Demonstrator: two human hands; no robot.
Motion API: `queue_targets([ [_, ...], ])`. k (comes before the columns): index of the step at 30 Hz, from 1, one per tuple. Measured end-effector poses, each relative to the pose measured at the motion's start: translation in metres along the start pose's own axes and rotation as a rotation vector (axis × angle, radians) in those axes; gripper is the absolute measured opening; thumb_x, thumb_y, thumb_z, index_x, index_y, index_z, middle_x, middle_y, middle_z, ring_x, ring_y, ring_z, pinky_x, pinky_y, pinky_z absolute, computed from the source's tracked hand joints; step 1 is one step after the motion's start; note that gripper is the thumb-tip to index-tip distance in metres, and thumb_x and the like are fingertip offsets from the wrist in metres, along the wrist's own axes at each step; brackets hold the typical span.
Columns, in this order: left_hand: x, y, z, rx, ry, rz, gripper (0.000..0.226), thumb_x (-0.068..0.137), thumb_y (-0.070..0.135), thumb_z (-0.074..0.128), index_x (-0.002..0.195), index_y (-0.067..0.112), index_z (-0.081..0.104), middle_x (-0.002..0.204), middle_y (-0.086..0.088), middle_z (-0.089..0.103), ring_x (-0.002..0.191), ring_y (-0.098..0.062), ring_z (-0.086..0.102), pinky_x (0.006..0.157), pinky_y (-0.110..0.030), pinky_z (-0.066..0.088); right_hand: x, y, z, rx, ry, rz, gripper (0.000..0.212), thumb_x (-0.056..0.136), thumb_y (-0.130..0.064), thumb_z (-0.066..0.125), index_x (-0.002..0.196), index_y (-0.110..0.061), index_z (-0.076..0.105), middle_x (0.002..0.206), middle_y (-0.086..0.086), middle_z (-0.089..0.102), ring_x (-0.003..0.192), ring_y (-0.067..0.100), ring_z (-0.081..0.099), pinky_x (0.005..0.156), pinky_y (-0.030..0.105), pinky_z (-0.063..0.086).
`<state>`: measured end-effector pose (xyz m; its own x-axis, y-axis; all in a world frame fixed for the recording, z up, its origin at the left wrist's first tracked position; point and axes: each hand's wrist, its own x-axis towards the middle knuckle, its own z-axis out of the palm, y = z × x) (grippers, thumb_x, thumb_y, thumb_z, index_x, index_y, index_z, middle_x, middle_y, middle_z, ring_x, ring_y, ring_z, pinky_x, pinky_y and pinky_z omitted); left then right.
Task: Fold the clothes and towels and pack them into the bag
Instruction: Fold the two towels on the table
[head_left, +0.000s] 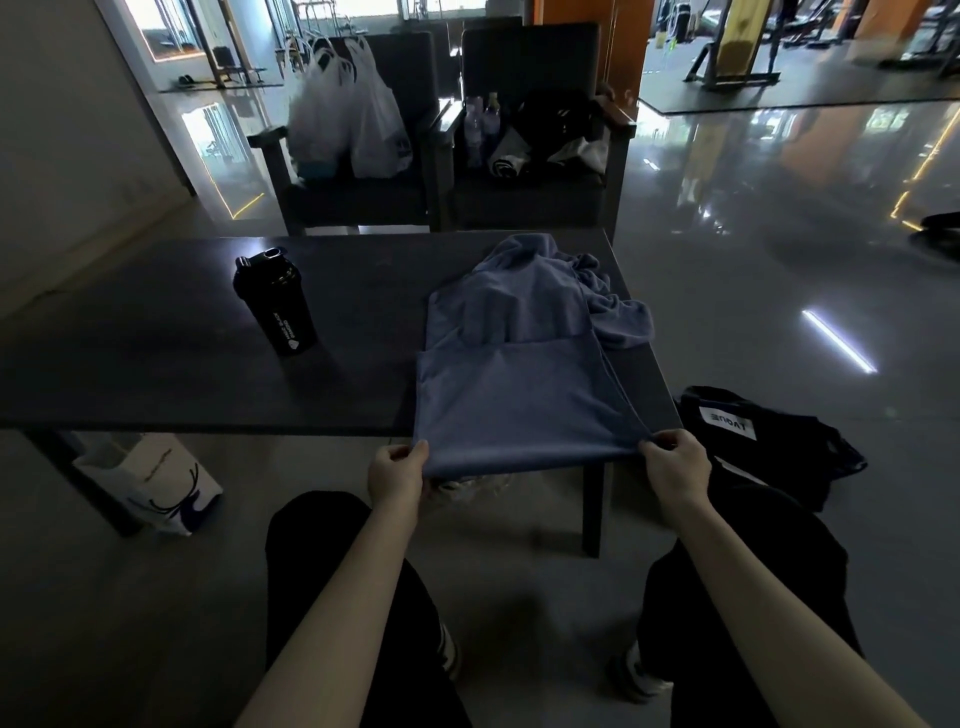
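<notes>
A blue garment (519, 384) lies on the right part of the dark low table (156, 364), partly folded, with a bunched part at its far right. Its near edge hangs over the table's front edge. My left hand (397, 475) pinches the near left corner of that edge, and my right hand (675, 467) pinches the near right corner. A black bag (769, 441) with a white label lies on the floor to the right of the table, beside my right knee.
A black shaker bottle (278, 306) stands on the table left of the garment. A white paper bag (150, 483) sits on the floor under the table's left side. Two dark armchairs (363, 197) behind the table hold white plastic bags (343, 114), bottles and dark items.
</notes>
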<state>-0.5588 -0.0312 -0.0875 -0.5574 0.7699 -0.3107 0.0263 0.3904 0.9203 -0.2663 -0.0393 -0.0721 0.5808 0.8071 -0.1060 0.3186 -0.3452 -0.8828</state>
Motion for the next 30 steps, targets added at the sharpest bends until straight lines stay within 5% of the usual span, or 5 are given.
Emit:
queue_targets([
  [10, -0.007, 0.012, -0.009, 0.058, -0.147, 0.013, 0.029, 0.089, -0.003, 0.042, 0.079, 0.012, 0.064, 0.093, -0.014, 0.057, 0.059, -0.02, 0.048, 0.049, -0.024, 0.037, -0.011, -0.003, -0.006, 0.022, -0.035, -0.112, 0.032, 0.086, -0.002, 0.048, 0.11, -0.01, 0.068, 0.093, 0.006, 0.062, 0.087, 0.019, 0.055, 0.075, 0.024, 0.038],
  [14, -0.009, 0.014, -0.019, 0.265, -0.264, 0.14, 0.044, 0.083, -0.008, 0.054, 0.126, -0.001, 0.058, 0.112, -0.021, 0.062, 0.097, -0.035, 0.061, 0.077, -0.034, 0.051, -0.012, -0.003, -0.007, -0.024, -0.108, -0.145, 0.033, 0.088, 0.0, 0.044, 0.107, -0.004, 0.07, 0.09, 0.011, 0.065, 0.069, 0.017, 0.054, 0.054, 0.014, 0.04],
  [16, -0.009, 0.013, -0.023, 0.428, -0.289, 0.237, 0.053, 0.08, -0.007, 0.059, 0.132, 0.0, 0.052, 0.126, -0.02, 0.058, 0.115, -0.034, 0.056, 0.093, -0.032, 0.045, -0.011, -0.002, -0.008, -0.096, -0.148, -0.161, 0.032, 0.087, -0.001, 0.047, 0.11, -0.004, 0.07, 0.1, 0.014, 0.068, 0.081, 0.02, 0.06, 0.067, 0.021, 0.041],
  [25, 0.005, 0.017, -0.03, 0.765, -0.322, 0.393, 0.018, 0.086, 0.012, 0.063, 0.102, 0.009, 0.071, 0.098, -0.012, 0.065, 0.09, -0.025, 0.061, 0.071, -0.025, 0.041, -0.001, 0.006, -0.014, -0.365, -0.295, -0.177, 0.027, 0.083, -0.005, 0.055, 0.104, -0.007, 0.072, 0.104, 0.014, 0.069, 0.099, 0.028, 0.061, 0.074, 0.023, 0.039],
  [30, 0.027, 0.016, -0.029, 0.913, -0.398, 0.564, 0.015, 0.077, 0.021, 0.075, 0.091, 0.014, 0.075, 0.107, -0.007, 0.056, 0.102, -0.023, 0.058, 0.089, -0.031, 0.047, 0.006, 0.004, -0.01, -0.48, -0.331, -0.171, 0.033, 0.08, -0.007, 0.055, 0.109, -0.013, 0.069, 0.107, 0.013, 0.068, 0.1, 0.03, 0.061, 0.08, 0.029, 0.047],
])
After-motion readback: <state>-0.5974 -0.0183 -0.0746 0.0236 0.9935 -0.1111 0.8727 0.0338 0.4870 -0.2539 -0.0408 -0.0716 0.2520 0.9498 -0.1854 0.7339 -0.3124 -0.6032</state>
